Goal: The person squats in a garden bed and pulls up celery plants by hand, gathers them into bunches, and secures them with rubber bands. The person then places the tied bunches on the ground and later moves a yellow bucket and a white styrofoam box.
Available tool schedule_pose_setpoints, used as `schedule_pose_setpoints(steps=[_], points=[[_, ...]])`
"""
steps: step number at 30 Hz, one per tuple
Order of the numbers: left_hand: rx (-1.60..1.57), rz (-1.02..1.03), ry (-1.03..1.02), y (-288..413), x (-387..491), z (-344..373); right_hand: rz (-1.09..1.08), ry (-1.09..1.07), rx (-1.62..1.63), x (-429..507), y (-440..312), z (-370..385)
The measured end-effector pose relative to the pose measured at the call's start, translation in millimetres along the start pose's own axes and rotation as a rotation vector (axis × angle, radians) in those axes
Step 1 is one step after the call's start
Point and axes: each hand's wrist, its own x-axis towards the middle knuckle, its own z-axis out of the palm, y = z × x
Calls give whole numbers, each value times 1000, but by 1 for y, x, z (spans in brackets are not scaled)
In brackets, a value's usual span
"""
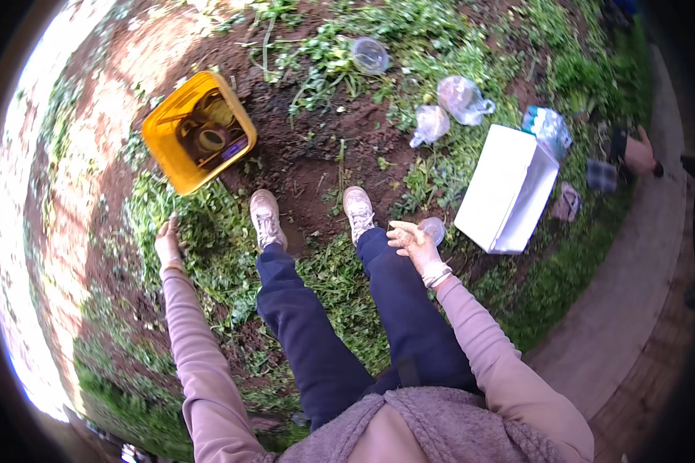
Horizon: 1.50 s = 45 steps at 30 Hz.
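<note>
My left hand, in a pale glove, is held out low over leafy greens; its fingers are extended, and whether anything is in it is hard to make out. Just beyond it, a yellow plastic bucket lies tilted with its mouth towards me, holding a round rimmed item and other dark objects. My right hand, in a soiled pale glove, hangs beside my right knee with its fingers apart and nothing in it. Next to it on the ground is a clear plastic container. A white foam box stands further right.
Two knotted clear plastic bags and a clear round tub lie on the greens ahead. Behind the box are a pack of clear plastic and a plaid cloth item. Another person's hand shows near the paved path.
</note>
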Motion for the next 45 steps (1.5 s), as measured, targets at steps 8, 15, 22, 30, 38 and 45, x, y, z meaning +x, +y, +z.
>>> schedule_pose_setpoints(steps=[8, 15, 22, 30, 38, 45], points=[[95, -12, -156, 38, 173, 52, 290, 260, 508, -61, 102, 87], [147, 44, -308, 56, 115, 69, 232, 539, 704, -70, 149, 63], [-83, -116, -337, 75, -33, 148, 348, 836, 661, -14, 246, -113], [-201, -170, -451, 15, -131, 303, 534, 885, 424, 129, 433, -227], [573, -302, -411, 25, -197, 374, 562, 776, 548, 165, 479, -242], [1127, 6, -375, 132, -282, 383, 286, 797, 467, 156, 447, -275]])
